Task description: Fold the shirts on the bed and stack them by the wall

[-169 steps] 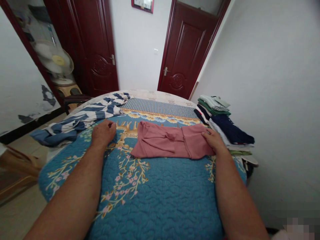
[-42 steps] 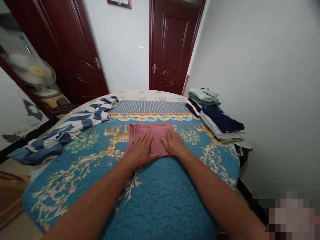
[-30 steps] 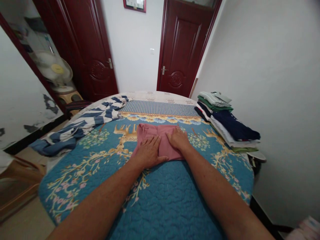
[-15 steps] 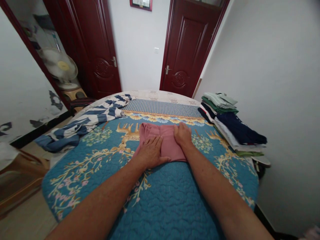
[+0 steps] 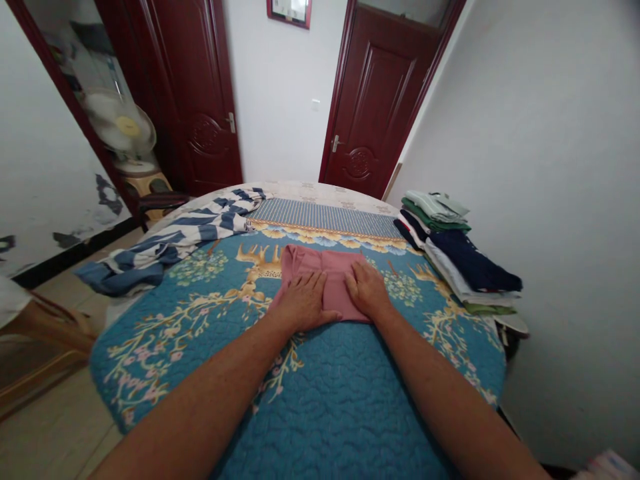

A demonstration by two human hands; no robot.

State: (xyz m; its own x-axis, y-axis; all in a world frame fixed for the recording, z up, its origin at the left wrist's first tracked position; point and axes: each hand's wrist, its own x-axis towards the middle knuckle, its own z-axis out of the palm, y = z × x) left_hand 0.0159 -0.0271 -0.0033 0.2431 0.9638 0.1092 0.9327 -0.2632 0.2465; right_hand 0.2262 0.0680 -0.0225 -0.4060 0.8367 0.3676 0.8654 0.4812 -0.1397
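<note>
Flat, folded dusty-pink garment [image 5: 336, 280]

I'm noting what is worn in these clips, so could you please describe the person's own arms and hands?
Both hands are ungloved, with no ring, watch or bracelet to be seen. The arms are bare as far as they show, with no sleeves in view.

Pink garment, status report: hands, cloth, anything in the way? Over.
Left hand flat on pink garment, right hand on its right side. Garment folded, on blue quilted cover. Striped cloth and clothes stack lie apart from it.
</note>
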